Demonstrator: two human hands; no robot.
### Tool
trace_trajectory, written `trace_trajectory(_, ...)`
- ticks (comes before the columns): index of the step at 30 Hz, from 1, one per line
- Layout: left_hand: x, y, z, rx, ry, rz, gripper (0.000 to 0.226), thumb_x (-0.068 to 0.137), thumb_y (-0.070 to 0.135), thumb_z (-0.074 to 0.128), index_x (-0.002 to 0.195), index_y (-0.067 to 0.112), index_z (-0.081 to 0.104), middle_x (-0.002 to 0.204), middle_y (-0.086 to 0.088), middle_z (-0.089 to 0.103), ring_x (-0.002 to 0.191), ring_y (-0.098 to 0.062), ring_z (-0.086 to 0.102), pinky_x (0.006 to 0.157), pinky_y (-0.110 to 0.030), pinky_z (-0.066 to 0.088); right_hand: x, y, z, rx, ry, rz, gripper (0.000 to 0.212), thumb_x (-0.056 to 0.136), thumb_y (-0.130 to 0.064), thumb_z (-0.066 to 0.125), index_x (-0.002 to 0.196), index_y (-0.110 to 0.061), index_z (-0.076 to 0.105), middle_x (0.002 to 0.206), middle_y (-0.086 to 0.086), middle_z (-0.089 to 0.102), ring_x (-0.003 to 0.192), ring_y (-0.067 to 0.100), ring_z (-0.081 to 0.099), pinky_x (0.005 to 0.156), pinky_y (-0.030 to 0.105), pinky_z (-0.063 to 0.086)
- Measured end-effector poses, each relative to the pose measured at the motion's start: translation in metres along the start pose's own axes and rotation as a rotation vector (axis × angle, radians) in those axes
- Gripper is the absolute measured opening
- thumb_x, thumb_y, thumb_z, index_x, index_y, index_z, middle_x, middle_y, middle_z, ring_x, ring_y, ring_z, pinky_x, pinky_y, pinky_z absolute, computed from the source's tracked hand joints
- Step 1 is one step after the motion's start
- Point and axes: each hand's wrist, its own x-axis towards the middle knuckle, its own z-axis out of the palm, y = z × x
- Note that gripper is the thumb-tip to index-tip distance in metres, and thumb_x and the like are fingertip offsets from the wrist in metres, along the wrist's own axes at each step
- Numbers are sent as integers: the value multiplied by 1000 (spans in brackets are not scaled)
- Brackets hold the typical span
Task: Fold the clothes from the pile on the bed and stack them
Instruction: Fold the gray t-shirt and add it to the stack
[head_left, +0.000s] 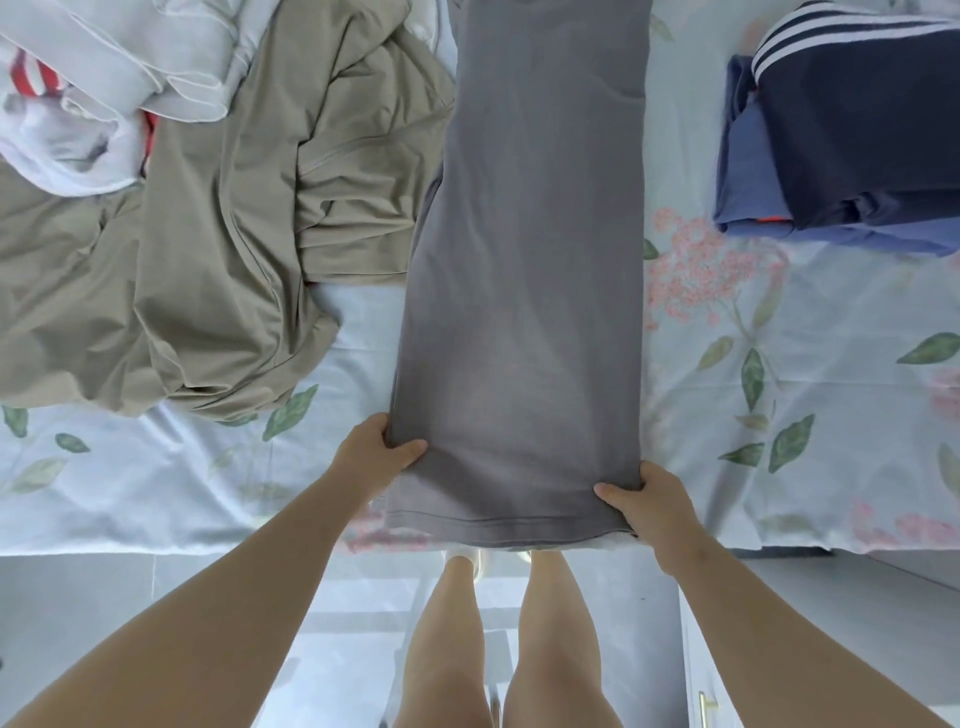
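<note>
Gripping the near hem corners of the grey garment (524, 291), left hand (375, 451) and right hand (649, 506) pinch cloth lying lengthwise on the bed (779, 374). Risk: uneven lifting would skew the fold, misaligning edges.

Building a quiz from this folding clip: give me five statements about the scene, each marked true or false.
1. Both the left hand and the right hand grip the near end of the grey garment. True.
2. The grey garment is crumpled in a heap. False: it lies flat in a long narrow strip.
3. The folded stack lies right of the grey garment. True.
4. The navy striped item is at the bottom of the stack. False: it sits on top, over a blue piece.
5. The beige garment is neatly folded. False: it lies rumpled, left of the grey garment.
</note>
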Motion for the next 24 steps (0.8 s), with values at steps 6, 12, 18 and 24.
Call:
trace_trajectory(6, -3, 14, -7, -283, -176, -65, 20, 85, 15, 70, 104, 14, 65, 103, -4, 71, 94, -21, 67, 88, -33, 52, 20, -47, -10, 277, 8, -6, 28, 84, -19, 69, 108, -6, 61, 106, 11, 65, 96, 29, 63, 84, 39, 52)
trace_trajectory(12, 5, 75, -30, -577, -151, 98, 14, 94, 14, 56, 105, 9, 64, 101, -8, 70, 91, -19, 67, 79, -27, 53, 14, -94, -35, 624, -141, -93, 10, 92, -15, 59, 96, -11, 67, 93, 5, 72, 84, 18, 69, 71, 29, 53)
trace_trajectory(18, 37, 167, -64, -625, 228, 266, 8, 94, 18, 56, 88, 20, 60, 84, 1, 62, 75, -13, 58, 61, -25, 46, 39, -184, -64, 619, 121, -343, 17, 93, -18, 56, 79, -23, 63, 81, -5, 61, 75, 8, 55, 68, 21, 45)
trace_trajectory(24, 111, 227, -77, -455, 391, 358, 12, 81, 34, 63, 83, 23, 59, 121, -17, 57, 103, -23, 59, 92, -35, 50, 103, -253, -71, 448, 251, -415, 31, 84, -33, 56, 84, -2, 59, 87, 4, 54, 83, 16, 47, 75, 33, 42)
